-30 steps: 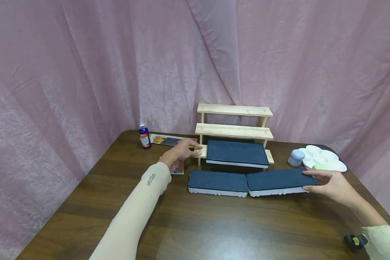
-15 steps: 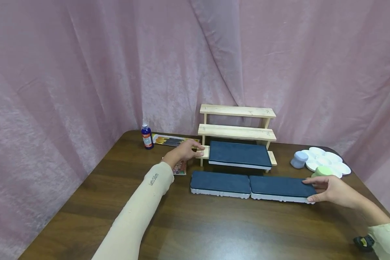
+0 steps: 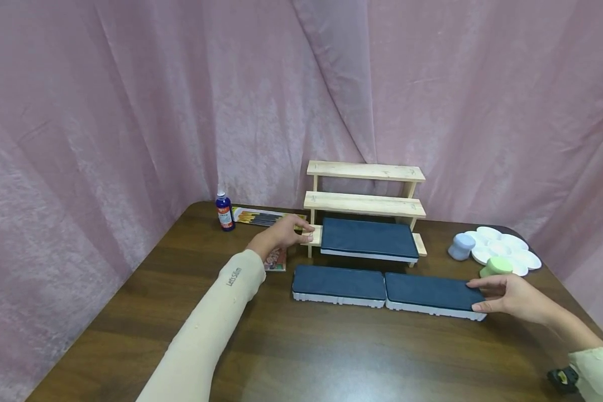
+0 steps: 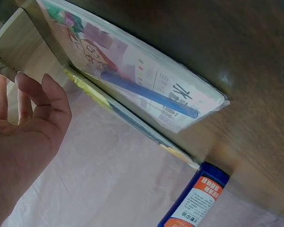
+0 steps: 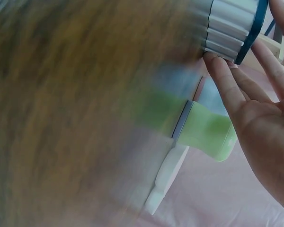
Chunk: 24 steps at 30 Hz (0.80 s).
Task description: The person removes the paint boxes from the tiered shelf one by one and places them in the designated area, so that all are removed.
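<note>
Two dark blue flat boxes with white ribbed bases lie end to end on the brown table: the left box [image 3: 339, 282] and the right box [image 3: 432, 293]. My right hand [image 3: 502, 293] rests on the right box's far end, fingers straight on top and thumb at the side. The right wrist view shows that thumb touching the box's [image 5: 232, 23] ribbed edge, with the right hand [image 5: 260, 109] flat. A third blue box [image 3: 367, 237] sits on the lowest step of a wooden three-step rack [image 3: 364, 204]. My left hand [image 3: 286, 234] touches that step's left end, and its fingers [image 4: 47, 87] are straight against the wood [image 4: 14, 38].
A blue bottle [image 3: 224, 212], a pack of brushes [image 3: 261, 216] and a colourful booklet [image 3: 275, 259] lie left of the rack. At the right stand a white palette [image 3: 507, 245], a pale blue cup [image 3: 461, 245] and a green cup [image 3: 494, 266]. Pink curtains hang behind.
The right box's raised right end has come down flat on the table, in line with the left box. My right hand lowered with it. The left hand stayed at the rack.
</note>
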### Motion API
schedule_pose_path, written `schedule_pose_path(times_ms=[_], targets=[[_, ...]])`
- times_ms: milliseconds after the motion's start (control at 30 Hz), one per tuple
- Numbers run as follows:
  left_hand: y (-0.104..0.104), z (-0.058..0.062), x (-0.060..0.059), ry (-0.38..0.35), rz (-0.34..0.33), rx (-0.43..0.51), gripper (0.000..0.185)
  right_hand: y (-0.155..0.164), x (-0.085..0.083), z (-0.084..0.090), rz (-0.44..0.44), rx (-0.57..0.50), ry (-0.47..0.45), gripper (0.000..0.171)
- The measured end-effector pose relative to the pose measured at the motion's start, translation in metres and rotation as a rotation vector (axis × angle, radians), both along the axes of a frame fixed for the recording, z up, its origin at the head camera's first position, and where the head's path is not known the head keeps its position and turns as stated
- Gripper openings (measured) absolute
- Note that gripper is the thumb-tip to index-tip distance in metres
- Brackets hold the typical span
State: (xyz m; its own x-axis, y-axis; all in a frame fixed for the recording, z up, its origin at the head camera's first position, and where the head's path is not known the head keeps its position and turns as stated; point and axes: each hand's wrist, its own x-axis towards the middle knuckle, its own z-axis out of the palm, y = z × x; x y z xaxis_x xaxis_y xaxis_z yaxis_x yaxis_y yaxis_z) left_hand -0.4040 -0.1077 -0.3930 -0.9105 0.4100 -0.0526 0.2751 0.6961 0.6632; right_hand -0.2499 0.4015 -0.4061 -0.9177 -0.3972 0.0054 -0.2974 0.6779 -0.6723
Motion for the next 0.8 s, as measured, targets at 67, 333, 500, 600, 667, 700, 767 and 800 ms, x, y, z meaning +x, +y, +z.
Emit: schedule_pose_path(times_ms=[67, 333, 500, 600, 667, 700, 767, 800], targets=[[0.0004, -0.0003, 0.0000, 0.011, 0.004, -0.001, 0.034, -0.0003, -0.0002, 0.0000, -0.009, 0.004, 0.014, 0.048], [0.0004, 0.0018, -0.0001, 0.006, -0.001, 0.019, 0.034, 0.0013, -0.0042, -0.0015, -0.016, 0.057, 0.036, 0.046], [-0.0002, 0.0037, 0.0001, 0.014, -0.008, 0.013, 0.032, 0.0002, -0.0056, -0.0001, -0.012, 0.065, 0.016, 0.047], [-0.0002, 0.0042, 0.0010, 0.011, -0.003, 0.008, 0.033, -0.0017, -0.0060, 0.0010, 0.003, 0.054, -0.001, 0.048], [0.0002, 0.0035, 0.0011, 0.020, -0.003, -0.001, 0.033, -0.0031, -0.0059, 0.0018, 0.007, 0.051, -0.006, 0.049], [0.0001, 0.0034, 0.0010, 0.014, -0.002, 0.002, 0.034, -0.0035, -0.0057, 0.0020, 0.008, 0.053, -0.007, 0.049], [0.0009, 0.0027, 0.0004, 0.019, -0.003, -0.002, 0.035, -0.0042, -0.0050, 0.0024, 0.002, 0.052, -0.011, 0.049], [0.0015, 0.0022, 0.0000, 0.024, -0.006, -0.004, 0.035, -0.0041, -0.0046, 0.0026, 0.002, 0.049, -0.017, 0.049]])
